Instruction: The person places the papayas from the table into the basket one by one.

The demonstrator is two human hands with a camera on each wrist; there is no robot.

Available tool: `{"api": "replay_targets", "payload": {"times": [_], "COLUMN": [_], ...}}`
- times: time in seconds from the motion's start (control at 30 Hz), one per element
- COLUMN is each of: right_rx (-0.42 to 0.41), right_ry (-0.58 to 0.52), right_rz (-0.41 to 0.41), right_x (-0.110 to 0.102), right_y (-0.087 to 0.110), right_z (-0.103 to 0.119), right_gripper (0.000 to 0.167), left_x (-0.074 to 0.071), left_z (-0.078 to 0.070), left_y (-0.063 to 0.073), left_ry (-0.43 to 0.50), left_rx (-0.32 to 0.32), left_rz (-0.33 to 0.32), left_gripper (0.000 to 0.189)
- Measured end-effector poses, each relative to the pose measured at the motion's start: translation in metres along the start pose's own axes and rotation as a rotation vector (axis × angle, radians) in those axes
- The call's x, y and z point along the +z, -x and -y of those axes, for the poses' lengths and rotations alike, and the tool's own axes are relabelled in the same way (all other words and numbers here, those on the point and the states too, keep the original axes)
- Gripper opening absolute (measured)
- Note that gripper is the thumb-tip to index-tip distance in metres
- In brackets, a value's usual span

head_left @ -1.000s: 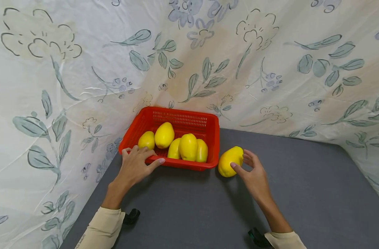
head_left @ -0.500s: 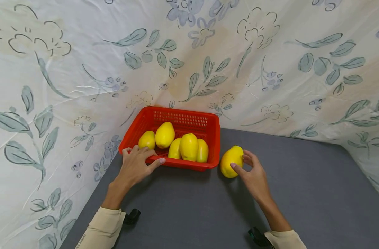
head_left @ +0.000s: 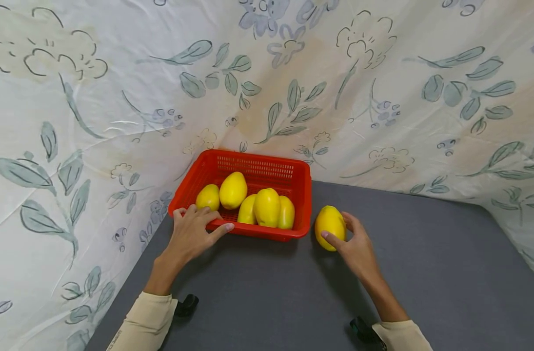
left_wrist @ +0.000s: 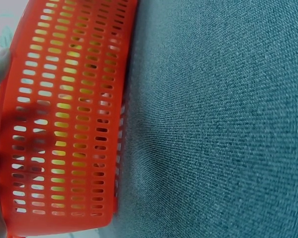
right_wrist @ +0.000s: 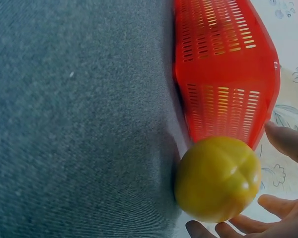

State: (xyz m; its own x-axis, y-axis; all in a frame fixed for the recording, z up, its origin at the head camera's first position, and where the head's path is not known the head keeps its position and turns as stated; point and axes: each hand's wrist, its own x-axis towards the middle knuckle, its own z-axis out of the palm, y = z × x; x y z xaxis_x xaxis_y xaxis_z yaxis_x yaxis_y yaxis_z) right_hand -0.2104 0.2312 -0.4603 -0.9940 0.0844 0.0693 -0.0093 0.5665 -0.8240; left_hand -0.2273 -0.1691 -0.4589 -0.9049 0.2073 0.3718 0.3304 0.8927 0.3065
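My left hand [head_left: 194, 231] holds the front rim of a red plastic basket [head_left: 267, 233], fingers bent over the edge and thumb along it. Inside lie several smooth yellow oval fruits [head_left: 233, 190]. Another such fruit [head_left: 330, 227] lies on the grey surface just right of the basket, its lobed end showing in the right wrist view. Around its right side my right hand [head_left: 359, 248] is spread, the thumb crossing in front of the fruit in the head view. In the right wrist view, that thumb [right_wrist: 288, 141] stands apart from the fruit and the relaxed fingers are at its side.
Grey cloth [head_left: 267, 297] covers the work surface. Behind and to the left hangs a floral sheet [head_left: 372, 97], close to the basket's back and left sides. Dark wrist devices [head_left: 187, 306] sit at both cuffs.
The loose fruit has shifted slightly right, away from the basket, and turned more upright in the head view. My right hand stays beside it; my left hand and the basket hardly move.
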Motion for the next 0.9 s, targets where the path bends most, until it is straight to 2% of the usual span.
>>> {"api": "replay_targets", "payload": {"times": [0.37, 0.9], "right_rx": [0.022, -0.006], "right_ry": [0.05, 0.057], "right_rz": [0.058, 0.056], "right_x": [0.001, -0.002], "right_y": [-0.011, -0.009], "right_z": [-0.011, -0.016], "right_gripper": [0.098, 0.092], "left_x": [0.003, 0.001], "left_z": [-0.003, -0.005], "left_y": [0.0, -0.002], "left_ry": [-0.009, -0.012], "left_rx": [-0.007, -0.014], "left_rz": [-0.008, -0.004], "left_gripper": [0.049, 0.049]}}
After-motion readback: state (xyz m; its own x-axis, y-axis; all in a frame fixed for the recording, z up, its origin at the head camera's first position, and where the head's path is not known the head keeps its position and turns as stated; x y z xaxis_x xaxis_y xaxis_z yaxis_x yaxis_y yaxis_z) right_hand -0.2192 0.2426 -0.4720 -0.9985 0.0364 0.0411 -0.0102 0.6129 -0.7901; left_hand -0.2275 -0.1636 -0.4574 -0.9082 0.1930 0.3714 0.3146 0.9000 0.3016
